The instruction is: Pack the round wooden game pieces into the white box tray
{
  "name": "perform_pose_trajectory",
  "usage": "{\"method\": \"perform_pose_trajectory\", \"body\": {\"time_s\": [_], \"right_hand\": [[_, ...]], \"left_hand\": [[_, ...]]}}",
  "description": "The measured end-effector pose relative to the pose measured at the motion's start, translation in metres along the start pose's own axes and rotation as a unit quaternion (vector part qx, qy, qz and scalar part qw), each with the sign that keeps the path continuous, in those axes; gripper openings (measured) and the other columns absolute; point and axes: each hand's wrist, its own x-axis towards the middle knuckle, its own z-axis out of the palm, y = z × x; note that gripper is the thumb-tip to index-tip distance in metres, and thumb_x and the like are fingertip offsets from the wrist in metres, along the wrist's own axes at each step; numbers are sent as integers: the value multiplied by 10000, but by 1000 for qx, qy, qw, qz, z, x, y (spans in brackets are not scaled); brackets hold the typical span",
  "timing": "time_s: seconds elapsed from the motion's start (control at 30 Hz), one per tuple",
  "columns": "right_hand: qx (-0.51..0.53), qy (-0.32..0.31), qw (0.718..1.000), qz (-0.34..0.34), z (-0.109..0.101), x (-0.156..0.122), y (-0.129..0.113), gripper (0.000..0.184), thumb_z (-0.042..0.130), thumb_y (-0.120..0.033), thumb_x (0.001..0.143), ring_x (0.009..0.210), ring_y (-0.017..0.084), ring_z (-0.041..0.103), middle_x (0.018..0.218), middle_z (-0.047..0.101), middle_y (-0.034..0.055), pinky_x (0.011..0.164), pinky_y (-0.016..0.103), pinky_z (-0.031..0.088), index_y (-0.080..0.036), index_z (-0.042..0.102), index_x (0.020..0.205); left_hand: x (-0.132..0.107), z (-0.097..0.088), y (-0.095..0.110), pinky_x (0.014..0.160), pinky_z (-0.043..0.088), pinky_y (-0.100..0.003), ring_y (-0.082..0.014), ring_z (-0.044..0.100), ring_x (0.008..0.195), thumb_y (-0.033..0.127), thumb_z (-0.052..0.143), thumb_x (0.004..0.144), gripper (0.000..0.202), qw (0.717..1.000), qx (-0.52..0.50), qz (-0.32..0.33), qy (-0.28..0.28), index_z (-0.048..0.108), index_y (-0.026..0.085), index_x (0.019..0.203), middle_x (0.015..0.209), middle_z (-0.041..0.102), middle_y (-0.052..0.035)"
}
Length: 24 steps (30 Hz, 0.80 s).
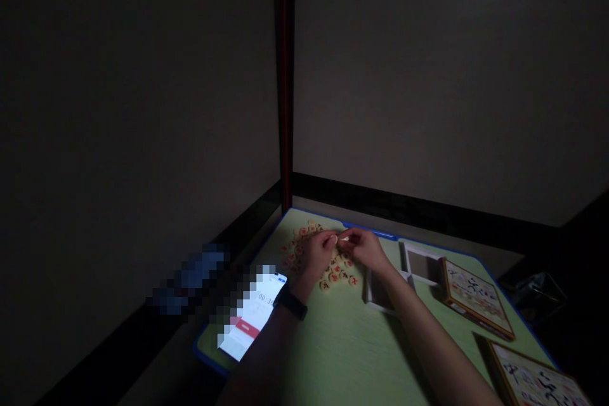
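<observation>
Left hand (318, 259), one: I have it over the heap, thumb and fingers narrowed in a pinch on a small pale piece (335, 239); dark wristband (291, 304) worn on its wrist.

Right hand (365, 247), one: fingers curled inward, tips close beside the left's; something pale shows there, but I cannot tell whether this hand grips it.

Round game pieces (334, 276), many: cream discs, some with red characters, some with dark, loosely heaped on the table below and around both hands; several are hidden from me.

White-walled tray (404, 256): right of the heap, two sections visible, the nearer partly behind the right forearm; I cannot tell whether these are one item or two.

Printed boxes, two: one (478, 295) just beside the tray, the other (533, 377) nearer me, cut by the frame; dark lettering on both.

Phone (259, 311), one: lit, left of the left wrist, timer digits on its screen.

Table (333, 336): green top, blue edge.

Clear bag (540, 298): beyond the table's right edge, dim.
</observation>
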Motion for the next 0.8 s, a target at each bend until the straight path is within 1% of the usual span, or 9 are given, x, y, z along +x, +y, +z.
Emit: {"method": "perform_pose_trajectory", "body": {"time_s": [0.1, 0.2, 0.3, 0.37, 0.47, 0.57, 0.7, 0.8], "right_hand": [[39, 11, 999, -3, -3, -4, 1, 188, 655, -271, 693, 702, 182, 655, 772, 716, 51, 666, 286, 520, -166, 663, 849], [59, 13, 997, -42, -4, -9, -7, 236, 674, -262, 699, 798, 193, 673, 872, 734, 63, 758, 309, 534, -169, 669, 915], [49, 14, 997, -62, -3, -13, -15, 264, 676, -257, 716, 828, 194, 667, 936, 736, 67, 784, 319, 530, -170, 684, 965], [18, 22, 997, -71, -2, -14, -18, 246, 661, -232, 732, 823, 193, 660, 944, 735, 65, 787, 325, 525, -174, 694, 969], [-52, 41, 992, -103, 0, -17, -22, 227, 640, -163, 740, 850, 199, 647, 950, 728, 62, 825, 340, 507, -185, 706, 955], [-100, 47, 984, -138, -2, -20, -26, 291, 624, -110, 742, 884, 204, 640, 981, 721, 64, 848, 344, 493, -198, 701, 1008], [-144, 22, 974, -173, -5, -25, -34, 277, 617, -98, 781, 914, 212, 639, 998, 718, 80, 854, 338, 485, -194, 692, 1030], [-177, 3, 966, -187, -7, -27, -39, 327, 594, -67, 787, 971, 219, 635, 1046, 714, 93, 890, 341, 474, -183, 677, 1082]], "left_hand": [[1, 3, -2, 847, 525, -317, -193, 676, 890, 152, 565, 828, 194, 1000, -30, -2, -1, 737, 158, 918, 941, 753, -82], [1, 7, -2, 770, 534, -280, -178, 666, 824, 156, 554, 811, 185, 993, -116, -23, -24, 733, 153, 858, 873, 744, -70], [-1, 10, 2, 709, 533, -265, -165, 658, 756, 204, 551, 812, 185, 969, -232, -76, -46, 723, 144, 848, 861, 731, -71], [-3, 11, 5, 696, 530, -264, -163, 655, 740, 271, 571, 819, 202, 953, -281, -102, -55, 717, 138, 860, 861, 725, -75], [-6, 9, 8, 673, 517, -254, -161, 641, 718, 365, 640, 794, 253, 949, -289, -107, -71, 711, 124, 827, 816, 712, -77], [-7, 6, 11, 643, 502, -234, -154, 631, 712, 388, 716, 739, 279, 945, -296, -101, -96, 707, 117, 801, 792, 703, -72], [-8, 4, 12, 633, 509, -232, -150, 641, 698, 416, 761, 699, 321, 934, -319, -121, -101, 703, 118, 803, 793, 709, -66], [-7, 3, 11, 660, 541, -263, -165, 669, 702, 468, 769, 685, 384, 927, -333, -140, -98, 700, 123, 838, 807, 725, -69]]}}
